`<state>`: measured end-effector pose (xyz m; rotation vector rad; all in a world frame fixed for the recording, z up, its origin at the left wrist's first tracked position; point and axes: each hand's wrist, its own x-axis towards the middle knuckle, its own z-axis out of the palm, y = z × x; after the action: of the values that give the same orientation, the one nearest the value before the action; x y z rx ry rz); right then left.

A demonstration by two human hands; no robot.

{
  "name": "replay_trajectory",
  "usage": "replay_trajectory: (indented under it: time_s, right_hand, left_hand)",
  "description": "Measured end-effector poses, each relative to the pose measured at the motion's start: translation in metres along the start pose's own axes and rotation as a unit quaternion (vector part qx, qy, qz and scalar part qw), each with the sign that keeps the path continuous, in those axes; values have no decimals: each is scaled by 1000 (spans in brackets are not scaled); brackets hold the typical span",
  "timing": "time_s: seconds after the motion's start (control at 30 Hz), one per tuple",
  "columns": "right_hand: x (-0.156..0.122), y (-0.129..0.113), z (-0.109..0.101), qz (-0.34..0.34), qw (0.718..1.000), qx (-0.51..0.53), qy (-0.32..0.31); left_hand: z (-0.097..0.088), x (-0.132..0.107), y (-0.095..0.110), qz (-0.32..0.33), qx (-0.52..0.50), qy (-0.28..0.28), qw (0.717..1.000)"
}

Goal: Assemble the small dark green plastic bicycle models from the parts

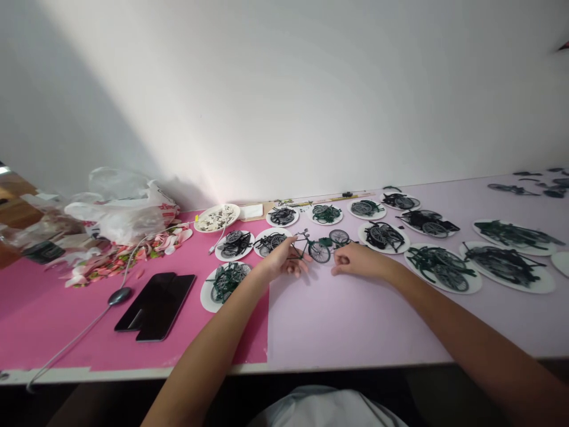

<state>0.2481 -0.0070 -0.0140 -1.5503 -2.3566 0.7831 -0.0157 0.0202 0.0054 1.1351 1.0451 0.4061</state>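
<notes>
A dark green and black miniature bicycle (319, 251) is held up over the table, with spoked wheels and thin handlebars. My left hand (283, 260) grips its left end between thumb and forefinger, the other fingers loosely curled below. At its right end, close to a spoked wheel (339, 237), my right hand (359, 260) is closed with fingertips pinched; what is between them is hidden or too small to make out. Around both hands stand white plates of loose parts: wheels on one plate (260, 251) and dark pieces on another plate (403, 244).
Several more part-filled plates (478, 287) line the right side. To the left lie two phones (162, 308), a computer mouse (120, 296) with its cable, pink petal-like pieces (137, 258), a plastic bag (120, 207) and a bowl of pale bits (231, 223). A wall rises behind.
</notes>
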Motion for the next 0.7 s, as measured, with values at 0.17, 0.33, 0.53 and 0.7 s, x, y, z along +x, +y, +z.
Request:
replay_trajectory:
  time_s: [0.17, 0.33, 0.53, 0.7]
  right_hand:
    - [7, 19, -2, -14, 998, -17, 67]
    - [9, 22, -6, -21, 989, -6, 149]
    - [2, 20, -20, 2, 971, -8, 239]
    - [0, 27, -29, 27, 965, -23, 258]
  left_hand:
    - [-4, 1, -2, -48, 18, -19, 999]
    - [-1, 3, -6, -56, 88, 10, 995]
    - [2, 0, -7, 12, 241, 102, 965]
    - [11, -12, -4, 37, 400, 206, 892]
